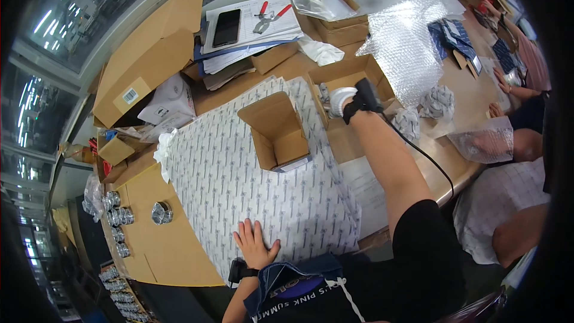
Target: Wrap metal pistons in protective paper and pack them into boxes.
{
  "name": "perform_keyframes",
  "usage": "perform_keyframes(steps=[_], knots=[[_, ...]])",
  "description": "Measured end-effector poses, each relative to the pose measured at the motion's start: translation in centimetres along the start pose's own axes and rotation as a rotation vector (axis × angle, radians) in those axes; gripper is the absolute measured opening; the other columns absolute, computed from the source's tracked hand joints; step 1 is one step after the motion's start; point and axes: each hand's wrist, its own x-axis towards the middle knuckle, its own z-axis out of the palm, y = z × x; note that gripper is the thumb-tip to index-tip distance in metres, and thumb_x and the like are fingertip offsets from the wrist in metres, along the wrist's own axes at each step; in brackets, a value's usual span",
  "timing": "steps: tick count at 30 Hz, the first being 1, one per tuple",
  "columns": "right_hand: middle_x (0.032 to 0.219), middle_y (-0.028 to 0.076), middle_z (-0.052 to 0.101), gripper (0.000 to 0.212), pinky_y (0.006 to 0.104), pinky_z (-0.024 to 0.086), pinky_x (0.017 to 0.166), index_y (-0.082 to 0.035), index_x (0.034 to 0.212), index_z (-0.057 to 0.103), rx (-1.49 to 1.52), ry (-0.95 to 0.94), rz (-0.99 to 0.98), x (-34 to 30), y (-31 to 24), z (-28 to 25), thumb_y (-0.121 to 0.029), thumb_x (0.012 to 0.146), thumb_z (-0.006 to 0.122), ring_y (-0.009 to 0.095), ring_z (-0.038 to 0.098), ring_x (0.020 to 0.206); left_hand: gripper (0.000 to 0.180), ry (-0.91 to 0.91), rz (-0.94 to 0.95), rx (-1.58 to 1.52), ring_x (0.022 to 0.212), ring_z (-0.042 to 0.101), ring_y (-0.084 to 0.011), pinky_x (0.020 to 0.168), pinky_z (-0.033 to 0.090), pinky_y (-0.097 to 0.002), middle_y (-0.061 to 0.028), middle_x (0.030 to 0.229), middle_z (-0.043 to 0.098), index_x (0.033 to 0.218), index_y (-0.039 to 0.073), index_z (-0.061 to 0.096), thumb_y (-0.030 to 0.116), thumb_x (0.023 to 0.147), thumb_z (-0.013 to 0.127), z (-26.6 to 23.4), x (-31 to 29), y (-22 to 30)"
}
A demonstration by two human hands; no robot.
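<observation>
My left hand (255, 246) lies flat, bare and with fingers spread, on a thick stack of white wrapping paper (239, 179) with a repeated grey print. My right arm stretches forward to a shallow open cardboard box (382, 84). My right hand (342, 100), in something white like a glove, is inside its left part. Greyish shapes (324, 96) show at its fingers; whether they are fingertips or a metal part I cannot make out. Between my hands, a small open cardboard box (280, 137) stands on the paper with its flap raised; its visible inside holds nothing.
Silvery round metal parts (161, 213) stand on cardboard at the left. A phone (226, 27) and red-handled pliers (270, 19) lie on papers at the back. Bubble wrap (403, 36) and crumpled paper (438, 103) lie right. A cable (424, 154) trails from my right wrist. Another person's hand (501, 81) is far right.
</observation>
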Motion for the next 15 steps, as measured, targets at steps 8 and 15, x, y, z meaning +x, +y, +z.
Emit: perform_keyframes(steps=[8,15], knots=[[0.087,0.016,0.067,0.042,0.0430,0.050,0.072,-0.006,0.087,0.069,0.137,0.119,0.024,-5.1,-1.7,-5.2,-0.044,0.077,0.054,0.033,0.065,0.083,0.082,0.021,0.019,-0.004,0.133,0.019,-0.0447,0.105,0.009,-0.0616,-0.0265,0.141,0.028,0.132,-0.001,0.038,0.042,0.069,0.067,0.1,-0.4,-0.1],[0.072,0.017,0.058,0.039,0.0431,0.047,0.065,-0.002,0.072,0.060,0.495,0.999,0.202,-16.6,3.9,-7.6,-0.039,0.080,0.056,0.034,0.058,0.070,0.080,0.045,0.029,-0.002,0.134,0.019,-0.0432,0.106,0.009,-0.0606,-0.0255,0.141,0.028,0.132,0.000,0.038,0.041,0.070,0.067,0.5,-0.5,-0.3]])
